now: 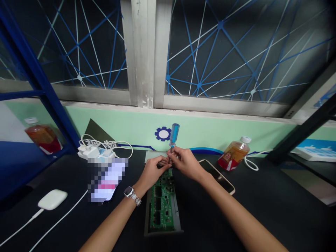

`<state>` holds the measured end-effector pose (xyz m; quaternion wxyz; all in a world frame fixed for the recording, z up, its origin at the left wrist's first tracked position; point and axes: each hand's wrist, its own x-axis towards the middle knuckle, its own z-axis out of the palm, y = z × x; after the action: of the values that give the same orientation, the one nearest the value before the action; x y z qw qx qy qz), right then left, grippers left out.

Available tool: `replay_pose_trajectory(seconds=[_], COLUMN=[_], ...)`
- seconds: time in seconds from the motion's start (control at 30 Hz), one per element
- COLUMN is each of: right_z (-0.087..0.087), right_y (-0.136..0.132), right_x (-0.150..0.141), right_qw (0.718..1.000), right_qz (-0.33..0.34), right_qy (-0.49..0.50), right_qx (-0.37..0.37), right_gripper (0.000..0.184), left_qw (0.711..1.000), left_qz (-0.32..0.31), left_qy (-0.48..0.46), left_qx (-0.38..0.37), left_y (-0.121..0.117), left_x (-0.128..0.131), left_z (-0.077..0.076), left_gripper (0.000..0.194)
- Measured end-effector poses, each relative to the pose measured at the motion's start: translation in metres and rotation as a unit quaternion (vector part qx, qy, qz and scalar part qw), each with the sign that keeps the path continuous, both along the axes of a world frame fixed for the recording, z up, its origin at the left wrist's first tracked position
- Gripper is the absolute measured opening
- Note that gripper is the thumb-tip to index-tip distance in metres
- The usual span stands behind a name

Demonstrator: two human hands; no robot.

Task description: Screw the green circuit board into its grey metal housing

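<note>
A screwdriver [175,133] with a clear blue handle stands nearly upright over the far end of a green circuit board [165,210]. My right hand [186,162] is closed around its shaft, just below the handle. Beside the screwdriver's lower end, the fingers of my left hand [154,169] are pinched together and meet those of my right; what they hold is hidden. The board lies lengthwise in a grey metal tray [179,218] on the black table. Both hands cover the board's far end and the screwdriver's tip.
To the right lie a phone [220,178] and a drink bottle [235,154]. On the left are a white charging case [52,199], a lit, blurred-out phone [110,183], cables and a white power strip [96,154]. Another bottle [43,134] stands by the blue frame.
</note>
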<state>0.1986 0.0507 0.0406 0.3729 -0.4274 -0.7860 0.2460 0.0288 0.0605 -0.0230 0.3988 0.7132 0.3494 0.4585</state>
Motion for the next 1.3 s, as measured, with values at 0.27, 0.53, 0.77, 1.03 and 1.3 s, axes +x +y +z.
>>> replay_pose_trajectory(seconds=[0.27, 0.53, 0.77, 1.03, 1.3], right_z=[-0.005, -0.046, -0.057, -0.06, -0.061], right_y=[-0.025, -0.062, -0.068, -0.071, -0.076], right_x=[0.024, 0.028, 0.025, 0.023, 0.021], right_qw=[0.97, 0.871, 0.833, 0.825, 0.815], right_qz=[-0.036, -0.074, -0.076, -0.072, -0.071], right_qy=[0.232, 0.469, 0.523, 0.533, 0.546], right_qx=[-0.063, -0.125, -0.164, -0.176, -0.181], right_gripper=[0.024, 0.029, 0.028, 0.027, 0.026], left_qw=[0.995, 0.989, 0.991, 0.99, 0.99], left_qz=[0.029, 0.001, -0.007, -0.003, 0.022], left_qy=[0.086, 0.128, 0.124, 0.115, 0.101], left_qx=[0.05, 0.076, 0.06, 0.078, 0.096], left_y=[-0.022, -0.04, -0.04, -0.044, -0.049], left_x=[-0.03, -0.03, -0.027, -0.022, -0.017], left_z=[0.01, 0.005, 0.003, 0.007, 0.005], left_gripper=[0.02, 0.017, 0.013, 0.012, 0.012])
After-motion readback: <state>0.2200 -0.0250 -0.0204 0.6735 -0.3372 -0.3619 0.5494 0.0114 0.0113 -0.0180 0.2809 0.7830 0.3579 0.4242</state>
